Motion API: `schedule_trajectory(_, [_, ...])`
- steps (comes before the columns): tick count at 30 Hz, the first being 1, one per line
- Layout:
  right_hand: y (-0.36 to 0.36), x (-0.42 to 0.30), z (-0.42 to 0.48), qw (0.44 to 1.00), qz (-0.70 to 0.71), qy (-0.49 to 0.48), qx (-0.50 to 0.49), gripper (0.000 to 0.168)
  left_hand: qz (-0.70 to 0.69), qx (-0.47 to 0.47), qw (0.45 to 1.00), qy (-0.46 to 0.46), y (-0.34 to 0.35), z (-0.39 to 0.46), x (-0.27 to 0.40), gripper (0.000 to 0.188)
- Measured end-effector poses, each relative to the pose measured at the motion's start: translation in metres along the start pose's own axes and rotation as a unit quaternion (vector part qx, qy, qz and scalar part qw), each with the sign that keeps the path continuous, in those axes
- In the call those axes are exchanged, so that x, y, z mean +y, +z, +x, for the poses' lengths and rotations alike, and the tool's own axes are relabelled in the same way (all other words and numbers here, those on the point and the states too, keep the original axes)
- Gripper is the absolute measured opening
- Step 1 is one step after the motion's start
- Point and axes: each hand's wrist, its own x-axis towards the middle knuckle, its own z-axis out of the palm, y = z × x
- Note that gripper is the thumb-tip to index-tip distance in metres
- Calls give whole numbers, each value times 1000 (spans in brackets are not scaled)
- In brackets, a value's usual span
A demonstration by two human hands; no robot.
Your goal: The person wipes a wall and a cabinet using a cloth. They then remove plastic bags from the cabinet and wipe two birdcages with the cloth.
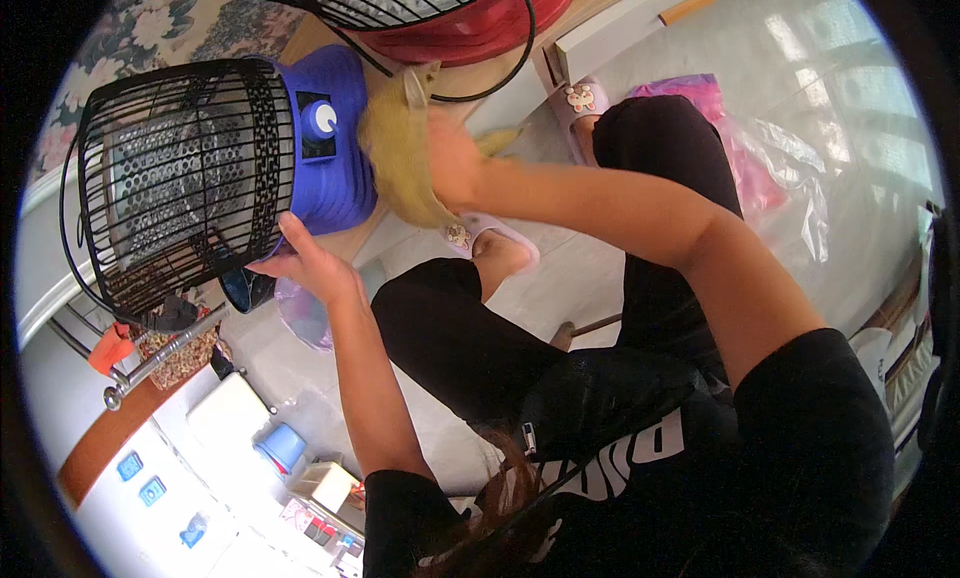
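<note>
A small electric heater with a blue plastic base (341,180) and a black wire guard (187,180) lies tilted on a light wood surface. Perforated metal shows behind the wires, and a white-and-blue dial (321,119) sits on its front. My left hand (319,267) grips the lower rim where guard and base meet, thumb on the outside; some fingers are hidden. A yellow-green cloth (401,150) is in my right hand (454,162), pressed near or against the base's underside. Blur hides my right fingertips and the exact contact.
A second heater with a red base (472,34) and black guard stands behind on the wood surface. Below right is an open white drawer (622,34). Pink and clear plastic bags (757,173) lie on the tiled floor. A dark bin (247,285) is beneath my left hand.
</note>
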Motion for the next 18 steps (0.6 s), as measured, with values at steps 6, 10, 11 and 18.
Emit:
schedule_trajectory(6, [18,9,4,995,-96,-3,-5,23,-6,-1,1000,-7,7,-4,3,81])
schedule_trajectory(10, [18,-11,-11,990,-95,-91,-45,22,11,-18,1000,10,-4,1,-3,83])
schedule_trajectory(11, [16,-10,-13,989,-78,-39,-116,21,5,-15,1000,8,-4,1,-3,83])
schedule_trajectory(18, [20,-8,-12,995,84,42,20,16,-12,-5,1000,-14,-4,3,-6,84])
